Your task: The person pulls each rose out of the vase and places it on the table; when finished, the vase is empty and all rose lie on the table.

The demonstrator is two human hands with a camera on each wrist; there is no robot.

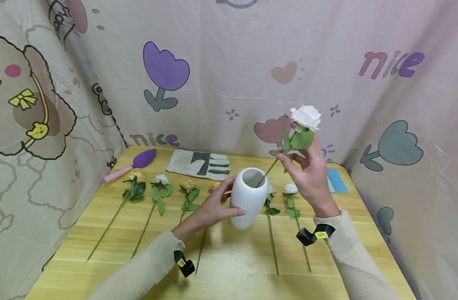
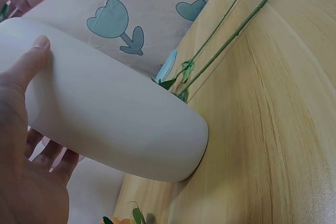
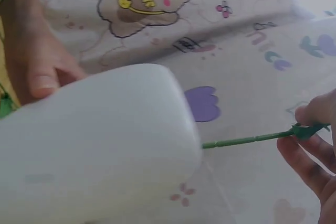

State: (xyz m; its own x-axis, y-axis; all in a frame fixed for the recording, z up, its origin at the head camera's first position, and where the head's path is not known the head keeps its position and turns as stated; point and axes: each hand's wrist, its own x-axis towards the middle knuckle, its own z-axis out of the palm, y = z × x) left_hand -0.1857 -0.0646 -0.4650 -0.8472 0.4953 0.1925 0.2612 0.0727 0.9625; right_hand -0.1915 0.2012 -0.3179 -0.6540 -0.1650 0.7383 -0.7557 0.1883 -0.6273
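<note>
A white vase (image 1: 247, 204) stands tilted over the middle of the table, its mouth leaning to the right. My left hand (image 1: 217, 204) grips it round the side, thumb in front and fingers behind, as the left wrist view shows on the vase (image 2: 115, 108). Above and to the right, my right hand (image 1: 307, 175) pinches the stem of a white rose (image 1: 306, 117) just below its leaves. The lower stem (image 3: 241, 141) runs down into the vase mouth, and its end is hidden inside.
Several white and yellow roses lie in a row, among them a yellow rose (image 1: 189, 185) and a white rose (image 1: 290, 189). Behind them are a purple trowel (image 1: 144, 158) with a pink handle, a glove (image 1: 199, 163) and a blue comb-like piece (image 1: 337, 181). Printed curtains surround the wooden table (image 1: 236, 266).
</note>
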